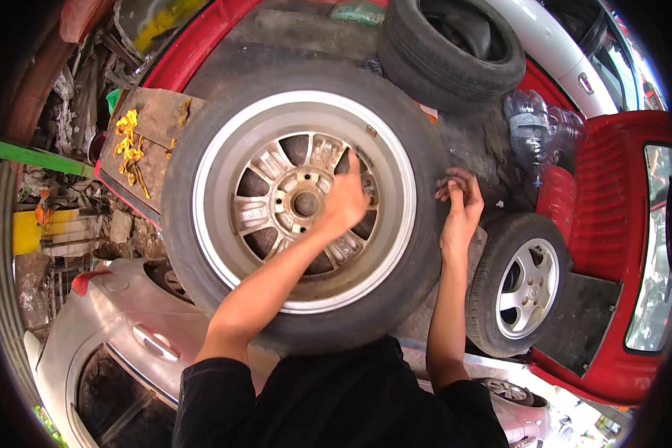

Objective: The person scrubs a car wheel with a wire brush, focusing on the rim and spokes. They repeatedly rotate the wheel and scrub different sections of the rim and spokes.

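Observation:
A large tyre (420,246) on an alloy wheel rim (406,207) lies flat before me, its hollow side and worn spokes facing up. Over the right half of the spokes is my left hand (347,196), slightly blurred, with one finger stretched out and no object visible in it. My right hand (462,193) is just beyond the tyre's right edge, its fingers curled and thumb bent. Whether a small thing is between those fingertips cannot be told. The wheel's round centre bore (306,204) and several bolt holes show beside my left hand.
A bare tyre (420,67) lies at the upper right, near large clear plastic bottles (529,126). A smaller tyre with a silver wheel (529,288) leans at the right. Yellow scraps (127,145) lie on a board at left. Parked cars (162,313) stand around the red truck bed (605,196).

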`<state>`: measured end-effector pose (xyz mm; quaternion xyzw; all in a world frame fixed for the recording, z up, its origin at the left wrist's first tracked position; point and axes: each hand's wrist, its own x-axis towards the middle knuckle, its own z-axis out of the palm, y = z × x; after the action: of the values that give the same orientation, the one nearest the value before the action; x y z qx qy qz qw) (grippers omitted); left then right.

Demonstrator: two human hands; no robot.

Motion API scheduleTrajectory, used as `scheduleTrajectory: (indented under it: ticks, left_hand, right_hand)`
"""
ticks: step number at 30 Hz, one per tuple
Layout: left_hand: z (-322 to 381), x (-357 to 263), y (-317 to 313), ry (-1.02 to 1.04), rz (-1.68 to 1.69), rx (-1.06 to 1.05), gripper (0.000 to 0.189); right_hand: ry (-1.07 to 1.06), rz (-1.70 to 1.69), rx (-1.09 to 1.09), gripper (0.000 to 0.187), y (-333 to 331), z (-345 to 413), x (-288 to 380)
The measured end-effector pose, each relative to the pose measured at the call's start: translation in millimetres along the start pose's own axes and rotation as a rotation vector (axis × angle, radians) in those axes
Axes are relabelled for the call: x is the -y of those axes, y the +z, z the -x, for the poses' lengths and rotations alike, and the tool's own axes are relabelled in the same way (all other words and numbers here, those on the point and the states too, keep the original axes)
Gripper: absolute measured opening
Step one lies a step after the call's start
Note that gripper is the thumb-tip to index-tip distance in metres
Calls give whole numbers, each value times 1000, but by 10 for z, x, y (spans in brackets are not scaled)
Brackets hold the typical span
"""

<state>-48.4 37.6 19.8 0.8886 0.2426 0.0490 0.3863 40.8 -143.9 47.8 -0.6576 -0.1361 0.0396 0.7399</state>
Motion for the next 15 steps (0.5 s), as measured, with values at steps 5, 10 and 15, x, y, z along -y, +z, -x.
scheduleTrajectory:
  ticks: [5, 10, 15]
  left_hand:
    - [101, -154, 0, 18, -54, 123, 78]
    - [-120, -146, -237, -141, 33, -21, 79]
    - [-112, -53, -150, -118, 3, 210, 79]
  right_hand:
    - [-6, 20, -8, 19, 2, 3, 5]
    - [-5, 12, -5, 19, 12, -4, 16]
    - [-10, -5, -29, 18, 13, -6, 20]
